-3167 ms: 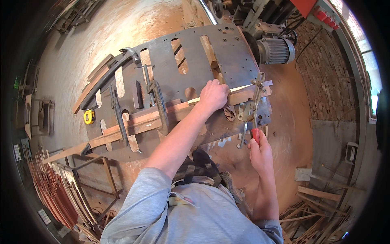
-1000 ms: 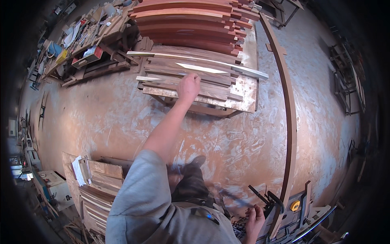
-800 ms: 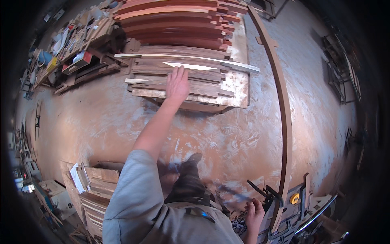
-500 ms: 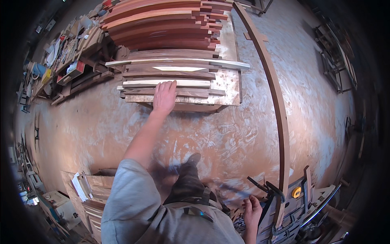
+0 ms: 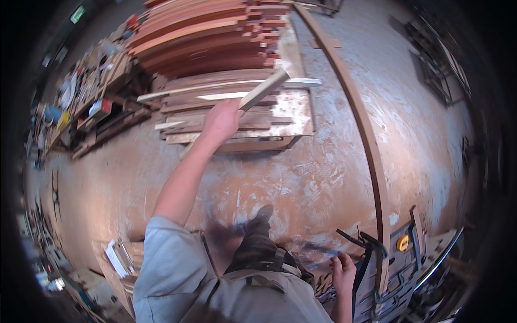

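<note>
Right hand point(image 5: 343, 272): low beside the body, fingers loosely spread, holding nothing, just beside a dark metal frame point(image 5: 377, 264).
Left hand point(image 5: 222, 121): arm stretched forward, fingers closed around the near end of a pale wooden strip point(image 5: 264, 89).
Wooden strip: tilted, far end raised above the low stack of boards point(image 5: 237, 116) on the floor.
Beyond: reddish planks point(image 5: 204, 37), piled.

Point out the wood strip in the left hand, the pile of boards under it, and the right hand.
wood strip point(image 5: 265, 90), head view, middle of its pale face.
pile of boards point(image 5: 293, 110), head view, bare top board at the right end.
left hand point(image 5: 221, 121), head view, back of hand.
right hand point(image 5: 343, 272), head view, back of hand.
</note>
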Demonstrator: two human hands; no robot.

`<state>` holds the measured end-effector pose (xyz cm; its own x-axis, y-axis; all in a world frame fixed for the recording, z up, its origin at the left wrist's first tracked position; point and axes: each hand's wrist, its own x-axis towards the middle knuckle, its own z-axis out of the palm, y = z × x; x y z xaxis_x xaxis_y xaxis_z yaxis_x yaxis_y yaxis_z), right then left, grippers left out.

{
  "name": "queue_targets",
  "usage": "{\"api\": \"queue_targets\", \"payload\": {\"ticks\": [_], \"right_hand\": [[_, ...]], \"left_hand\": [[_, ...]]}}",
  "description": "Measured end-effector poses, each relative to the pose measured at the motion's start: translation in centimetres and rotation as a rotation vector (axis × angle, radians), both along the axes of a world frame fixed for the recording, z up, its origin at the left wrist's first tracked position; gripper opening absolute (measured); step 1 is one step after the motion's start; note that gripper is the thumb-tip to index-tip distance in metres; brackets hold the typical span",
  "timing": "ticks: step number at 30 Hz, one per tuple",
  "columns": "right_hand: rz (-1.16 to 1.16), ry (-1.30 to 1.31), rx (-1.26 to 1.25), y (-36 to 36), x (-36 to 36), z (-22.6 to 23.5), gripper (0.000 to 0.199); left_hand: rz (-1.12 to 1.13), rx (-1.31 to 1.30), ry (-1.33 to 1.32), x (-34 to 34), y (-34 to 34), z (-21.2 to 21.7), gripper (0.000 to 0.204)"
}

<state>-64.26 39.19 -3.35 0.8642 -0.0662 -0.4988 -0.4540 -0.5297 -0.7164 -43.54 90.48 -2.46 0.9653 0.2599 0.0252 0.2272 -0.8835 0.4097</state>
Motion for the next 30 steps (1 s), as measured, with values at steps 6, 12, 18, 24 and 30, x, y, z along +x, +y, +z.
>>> {"api": "queue_targets", "payload": {"ticks": [6,12,18,24,30], "right_hand": [[0.224,-0.206,-0.052,4.7,3.9,2.2,0.034],[0.243,-0.409,-0.104,4.4,5.3,2.8,0.058],[0.183,-0.367,-0.237,-1.7,2.0,5.1,0.061],[-0.009,-0.245,-0.18,-10.2,-5.6,5.2,0.03],[-0.104,-0.219,-0.146,-23.5,-17.9,6.5,0.029]], "left_hand": [[0.024,-1.29,-0.029,0.7,-7.7,0.2,0.029],[-0.121,-1.802,0.007,0.6,-17.8,-0.8,0.024],[-0.045,-1.817,0.161,-2.4,-29.9,0.0,0.015],[-0.157,-1.658,0.241,-7.4,-39.8,0.1,0.02],[-1.04,0.041,-0.593,-13.1,-50.1,8.6,0.072]]}}
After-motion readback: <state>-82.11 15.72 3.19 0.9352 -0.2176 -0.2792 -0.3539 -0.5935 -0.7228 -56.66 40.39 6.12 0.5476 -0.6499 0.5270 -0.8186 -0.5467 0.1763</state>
